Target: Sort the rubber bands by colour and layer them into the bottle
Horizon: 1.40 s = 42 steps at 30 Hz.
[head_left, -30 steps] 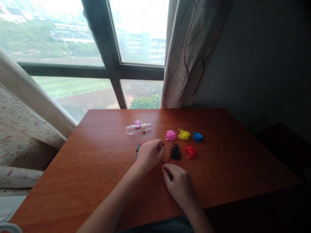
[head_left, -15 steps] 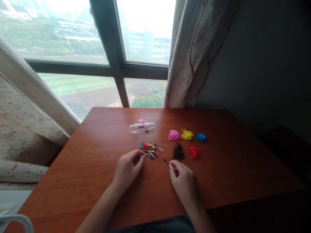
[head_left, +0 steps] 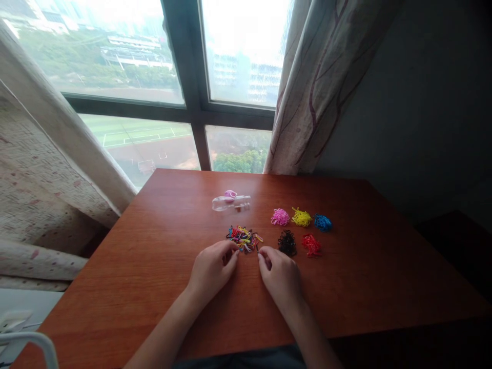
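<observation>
A mixed pile of small coloured rubber bands [head_left: 245,239] lies mid-table. My left hand [head_left: 213,269] rests at its near left edge, fingers curled, thumb and forefinger pinched together against the bands. My right hand [head_left: 280,277] sits at the pile's near right edge with its fingers bent and fingertips closed; what they pinch is hidden. To the right lie sorted heaps: pink [head_left: 280,217], yellow [head_left: 302,217] and blue [head_left: 323,222] behind, black [head_left: 287,243] and red [head_left: 311,245] in front. The black heap is just beyond my right knuckles.
A clear plastic container [head_left: 230,203] lies on its side behind the mixed pile, with a pink piece [head_left: 230,193] by it. The wooden table [head_left: 154,266] stands against a window [head_left: 154,92] with curtains [head_left: 319,87] on both sides. A white rail [head_left: 34,343] shows bottom left.
My left hand drew back off the mixed pile, uncovering it, and now rests at its near edge. My right hand moved forward and left to the pile's right edge.
</observation>
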{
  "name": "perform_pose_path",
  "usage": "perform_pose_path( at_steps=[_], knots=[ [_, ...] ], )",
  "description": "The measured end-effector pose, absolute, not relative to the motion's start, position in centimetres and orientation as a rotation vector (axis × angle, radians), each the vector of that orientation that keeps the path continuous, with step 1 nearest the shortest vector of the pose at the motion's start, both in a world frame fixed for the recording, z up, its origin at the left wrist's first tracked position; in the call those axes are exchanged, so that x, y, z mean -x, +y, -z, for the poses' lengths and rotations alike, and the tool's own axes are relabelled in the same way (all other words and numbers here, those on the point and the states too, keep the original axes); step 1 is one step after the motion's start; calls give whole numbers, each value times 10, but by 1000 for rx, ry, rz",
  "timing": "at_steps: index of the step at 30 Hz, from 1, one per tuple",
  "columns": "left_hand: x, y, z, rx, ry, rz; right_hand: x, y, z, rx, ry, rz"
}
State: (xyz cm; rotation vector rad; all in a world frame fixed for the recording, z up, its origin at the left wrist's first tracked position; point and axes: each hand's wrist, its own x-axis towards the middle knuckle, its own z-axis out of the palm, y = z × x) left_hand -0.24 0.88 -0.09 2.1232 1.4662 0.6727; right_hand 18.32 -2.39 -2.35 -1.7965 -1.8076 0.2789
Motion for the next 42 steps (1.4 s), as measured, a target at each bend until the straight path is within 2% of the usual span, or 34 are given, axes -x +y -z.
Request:
perform_pose_path(
  at_steps=[11,27,35,42],
  knots=[
    [2,11,2,-2121,1455,-659,-168,-13,18,1730,-1955,-288],
    [1,10,0,-2120,1470,-644,-177,-12,15,1669,-1856,-250],
    [3,10,1,-2126,1465,-625,-244,39,-14,1864,-1707,8],
    [3,10,0,-2137,1468,-603,-263,69,-8,2022,-1792,31]
  ],
)
